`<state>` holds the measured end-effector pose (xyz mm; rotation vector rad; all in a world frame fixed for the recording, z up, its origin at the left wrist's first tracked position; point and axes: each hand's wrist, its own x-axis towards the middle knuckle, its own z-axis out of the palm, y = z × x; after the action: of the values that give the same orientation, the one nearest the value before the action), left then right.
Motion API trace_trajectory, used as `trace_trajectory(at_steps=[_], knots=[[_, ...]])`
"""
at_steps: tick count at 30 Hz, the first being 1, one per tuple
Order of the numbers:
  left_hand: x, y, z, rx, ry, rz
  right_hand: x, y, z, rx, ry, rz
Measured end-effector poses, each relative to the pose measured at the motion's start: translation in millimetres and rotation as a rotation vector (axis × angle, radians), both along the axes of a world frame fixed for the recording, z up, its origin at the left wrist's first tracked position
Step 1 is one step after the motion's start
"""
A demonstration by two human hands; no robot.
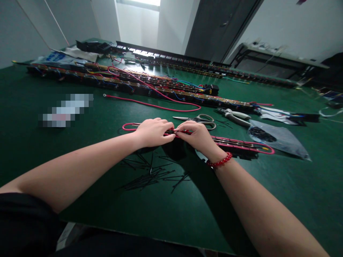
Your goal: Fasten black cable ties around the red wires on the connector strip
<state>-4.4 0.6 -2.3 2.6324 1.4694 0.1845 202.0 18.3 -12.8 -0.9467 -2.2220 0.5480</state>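
A short black strip carrying metal bars, with a looped red cable along it, lies across the green table under both hands. My left hand is closed over the strip and cable, its thumb and index finger near the right fingertips. My right hand pinches a thin black cable tie at the strip's middle; the fingers partly hide it. Loose black cable ties are scattered just in front of the hands. Scissors lie right behind my right hand.
Pliers and a clear plastic bag with black ties inside lie to the right. A loose red cable curves behind the hands. Long wired black strips stretch across the table, with plastic packaging at back left.
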Motion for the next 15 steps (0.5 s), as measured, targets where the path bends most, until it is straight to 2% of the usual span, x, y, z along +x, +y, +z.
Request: trace_trajectory(at_steps=[9, 15], knots=[[0.2, 0.1, 1.4, -0.004, 0.0, -0.004, -0.1, -3.1, -2.1, 0.052, -0.028, -0.008], [-0.1, 1.1, -0.8, 0.002, 0.001, 0.0, 2.2, -2.8, 5.3, 0.047, -0.071, 0.08]])
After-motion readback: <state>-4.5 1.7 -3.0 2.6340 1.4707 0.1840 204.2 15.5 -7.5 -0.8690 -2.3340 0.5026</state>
